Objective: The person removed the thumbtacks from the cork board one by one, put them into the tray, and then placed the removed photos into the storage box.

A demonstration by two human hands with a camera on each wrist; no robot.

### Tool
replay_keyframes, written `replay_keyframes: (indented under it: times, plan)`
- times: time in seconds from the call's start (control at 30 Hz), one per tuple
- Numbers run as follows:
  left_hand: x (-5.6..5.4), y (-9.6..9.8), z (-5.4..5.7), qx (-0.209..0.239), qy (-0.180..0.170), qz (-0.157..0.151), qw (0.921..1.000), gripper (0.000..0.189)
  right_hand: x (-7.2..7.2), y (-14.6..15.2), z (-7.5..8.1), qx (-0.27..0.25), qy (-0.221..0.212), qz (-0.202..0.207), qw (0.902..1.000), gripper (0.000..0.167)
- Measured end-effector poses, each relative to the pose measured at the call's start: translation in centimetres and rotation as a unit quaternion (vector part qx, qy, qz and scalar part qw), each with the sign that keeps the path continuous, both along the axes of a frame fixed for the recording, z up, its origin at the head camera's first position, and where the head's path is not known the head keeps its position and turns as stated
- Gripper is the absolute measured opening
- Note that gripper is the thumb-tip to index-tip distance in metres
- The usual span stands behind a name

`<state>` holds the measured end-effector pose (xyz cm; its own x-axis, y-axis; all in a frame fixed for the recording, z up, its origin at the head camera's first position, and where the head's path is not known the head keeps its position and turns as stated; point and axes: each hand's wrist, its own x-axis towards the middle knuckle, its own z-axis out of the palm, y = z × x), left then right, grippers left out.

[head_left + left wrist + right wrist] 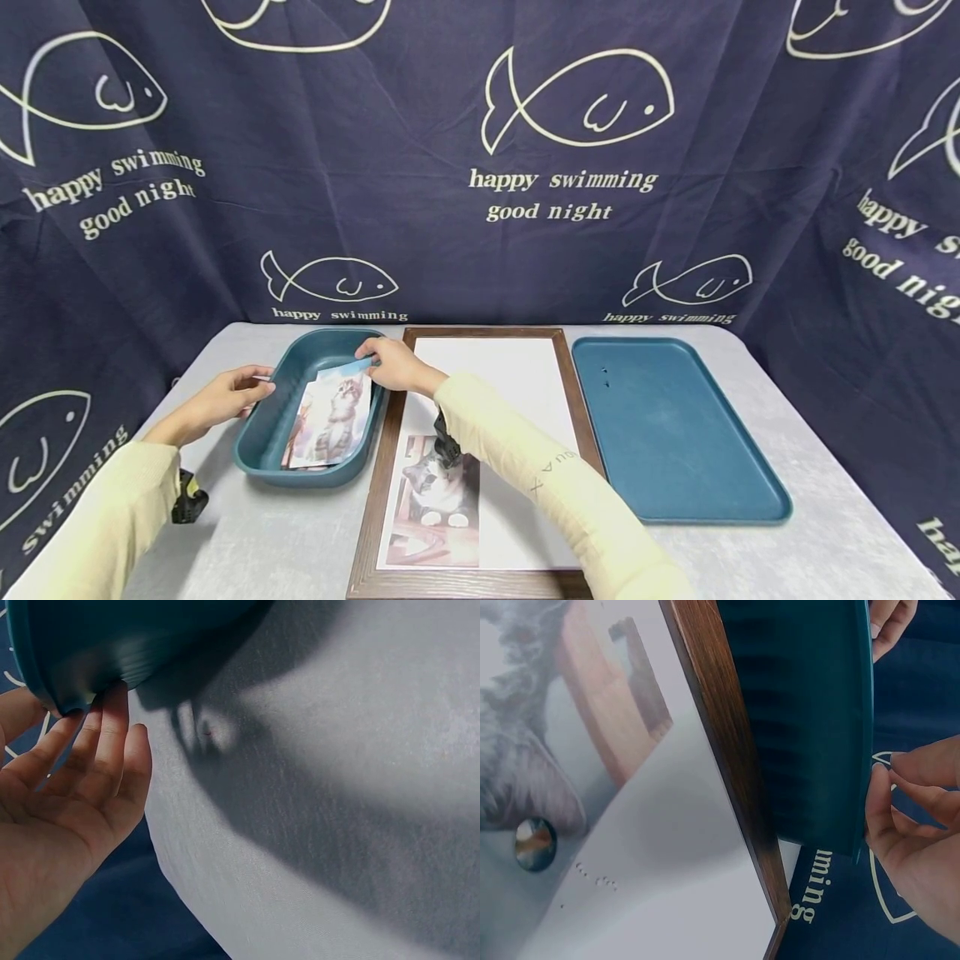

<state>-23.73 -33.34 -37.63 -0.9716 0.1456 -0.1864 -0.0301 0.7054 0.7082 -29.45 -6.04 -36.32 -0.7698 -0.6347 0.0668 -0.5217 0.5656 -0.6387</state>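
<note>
A deep blue-green bin (255, 454) stands on the left of the table, with several picture cards inside it. The top card shows a kitten (337, 417). Over the bin's far right rim, my right hand (397, 364) pinches the light-blue corner of a picture card (348, 367) between thumb and fingers; that card partly lies behind the kitten card. In the right wrist view the bin wall hides what this hand (922, 832) holds. My left hand (225, 396) holds the bin's left rim, its fingers against the outer wall, as the left wrist view shows.
Right of the bin lies a brown wooden frame (390, 467) around a white board (495, 375). A cat picture piece (435, 517) lies at its near left corner. Further right is a flat blue-green tray (675, 425) with two small dark marks. A navy fish-print curtain (435, 233) encloses the table.
</note>
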Motion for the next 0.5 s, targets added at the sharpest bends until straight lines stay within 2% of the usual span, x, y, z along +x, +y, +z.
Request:
replay_keyframes:
  times: [0.13,0.5]
  plan:
    - [-0.09,-0.08,-0.05,-0.006,-0.003,0.000,1.0000,0.056,0.09,0.08,0.05,0.006,0.002,0.000,1.0000,0.030]
    - [-0.29,-0.16,0.10,-0.017,0.019,-0.010,0.9996,0.051,0.15,0.54,0.13,-0.032,0.000,0.009,0.9995,0.026]
